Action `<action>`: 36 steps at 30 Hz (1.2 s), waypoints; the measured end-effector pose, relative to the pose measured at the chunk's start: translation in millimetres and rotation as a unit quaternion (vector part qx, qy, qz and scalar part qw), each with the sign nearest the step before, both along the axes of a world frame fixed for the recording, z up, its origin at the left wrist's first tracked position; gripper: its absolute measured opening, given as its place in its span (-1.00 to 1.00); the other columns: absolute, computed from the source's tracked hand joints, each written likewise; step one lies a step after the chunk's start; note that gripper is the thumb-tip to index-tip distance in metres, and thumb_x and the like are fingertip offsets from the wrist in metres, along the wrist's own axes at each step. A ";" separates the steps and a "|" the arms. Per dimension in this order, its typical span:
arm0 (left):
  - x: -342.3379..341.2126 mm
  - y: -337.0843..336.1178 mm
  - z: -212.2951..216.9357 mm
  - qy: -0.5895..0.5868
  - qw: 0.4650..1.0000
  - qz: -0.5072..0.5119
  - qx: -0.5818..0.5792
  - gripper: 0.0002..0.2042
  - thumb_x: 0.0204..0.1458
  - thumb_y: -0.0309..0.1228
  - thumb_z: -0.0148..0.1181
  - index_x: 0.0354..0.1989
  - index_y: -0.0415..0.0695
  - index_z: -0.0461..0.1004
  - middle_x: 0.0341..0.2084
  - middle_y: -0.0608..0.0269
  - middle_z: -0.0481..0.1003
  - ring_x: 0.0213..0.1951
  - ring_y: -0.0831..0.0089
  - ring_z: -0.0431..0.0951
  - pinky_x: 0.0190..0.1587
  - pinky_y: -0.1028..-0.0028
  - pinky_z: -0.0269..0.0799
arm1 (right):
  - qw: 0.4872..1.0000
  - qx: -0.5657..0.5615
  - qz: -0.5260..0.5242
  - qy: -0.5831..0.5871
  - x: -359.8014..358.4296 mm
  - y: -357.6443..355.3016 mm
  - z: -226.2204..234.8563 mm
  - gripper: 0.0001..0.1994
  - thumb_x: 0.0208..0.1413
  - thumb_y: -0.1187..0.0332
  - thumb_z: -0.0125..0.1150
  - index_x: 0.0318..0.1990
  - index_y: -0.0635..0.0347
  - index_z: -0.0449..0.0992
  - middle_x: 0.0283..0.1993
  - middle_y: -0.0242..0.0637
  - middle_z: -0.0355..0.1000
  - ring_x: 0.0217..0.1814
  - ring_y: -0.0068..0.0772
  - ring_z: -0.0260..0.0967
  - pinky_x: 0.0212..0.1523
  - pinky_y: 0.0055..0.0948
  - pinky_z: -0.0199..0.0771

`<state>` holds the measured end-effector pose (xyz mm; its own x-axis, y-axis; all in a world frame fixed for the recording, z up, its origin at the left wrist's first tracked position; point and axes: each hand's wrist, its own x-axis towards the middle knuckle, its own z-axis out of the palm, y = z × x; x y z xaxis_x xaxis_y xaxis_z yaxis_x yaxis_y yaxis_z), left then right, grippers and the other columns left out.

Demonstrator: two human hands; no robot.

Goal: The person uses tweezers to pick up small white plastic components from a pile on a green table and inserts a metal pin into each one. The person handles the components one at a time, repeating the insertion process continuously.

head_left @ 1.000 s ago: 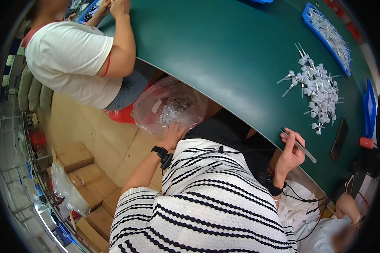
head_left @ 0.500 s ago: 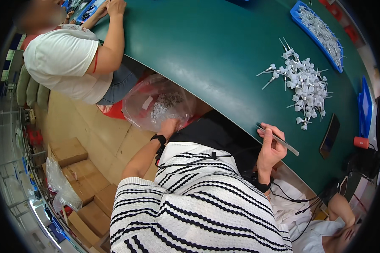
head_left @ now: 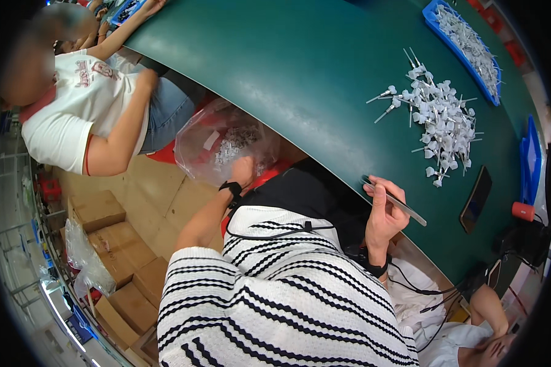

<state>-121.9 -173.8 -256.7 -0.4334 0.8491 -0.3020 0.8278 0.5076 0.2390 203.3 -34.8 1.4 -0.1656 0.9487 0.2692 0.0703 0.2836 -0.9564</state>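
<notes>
My left hand (head_left: 243, 171) reaches into a clear plastic bag (head_left: 193, 144) below the table's edge. Its fingers are hidden among the bag's folds and contents, so I cannot tell their grip. Small whitish and clear parts (head_left: 236, 142) lie inside the bag. At the table edge, my right hand (head_left: 386, 217) is closed around metal tweezers (head_left: 414, 214), whose tips point up and to the left. Beyond it on the green table (head_left: 275, 73) lies a loose pile of white plastic pieces with thin metal pins (head_left: 444, 122).
A blue tray (head_left: 433, 23) of similar parts stands at the far right. A dark phone (head_left: 476, 199) lies right of the pile, near a red cylinder (head_left: 523, 209). A co-worker (head_left: 73, 116) sits at left. Cardboard boxes (head_left: 119, 251) stand on the floor.
My right hand has shifted slightly left with the tweezers. My left hand stays in the bag, a little lower. The co-worker has turned and lowered one arm toward the lap.
</notes>
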 end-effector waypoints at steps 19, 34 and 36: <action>36.8 -55.3 96.1 -0.643 0.731 0.214 -0.074 -0.42 0.24 -0.10 0.01 0.36 -0.09 0.13 0.17 0.25 0.36 0.15 0.48 0.34 0.22 0.47 0.22 | 0.999 0.017 0.007 -0.030 2.3 1.2 -2.4 -0.92 0.15 0.54 0.20 -0.24 0.38 0.53 -0.25 -0.15 0.54 -0.34 -0.44 0.51 -0.30 -0.55 0.54; -65.9 52.3 138.1 -0.079 0.981 -0.023 0.176 -0.76 -0.09 -0.41 0.29 -0.23 -0.21 0.54 -0.40 0.08 0.57 -0.32 0.17 0.56 -0.17 0.32 0.44 | 0.994 0.041 -0.084 -0.049 -9.4 -0.9 -8.2 -0.92 0.14 0.57 0.19 -0.22 0.37 0.52 -0.24 -0.13 0.54 -0.35 -0.46 0.49 -0.31 -0.55 0.52; -87.1 100.5 134.7 0.163 0.901 -0.169 0.364 -0.76 -0.13 -0.39 0.27 -0.24 -0.14 0.55 -0.40 0.11 0.57 -0.35 0.07 0.56 -0.23 0.26 0.47 | 0.992 0.035 -0.110 -0.050 -11.0 -2.2 -7.9 -0.92 0.15 0.56 0.18 -0.23 0.38 0.52 -0.23 -0.13 0.54 -0.36 -0.47 0.50 -0.35 -0.57 0.51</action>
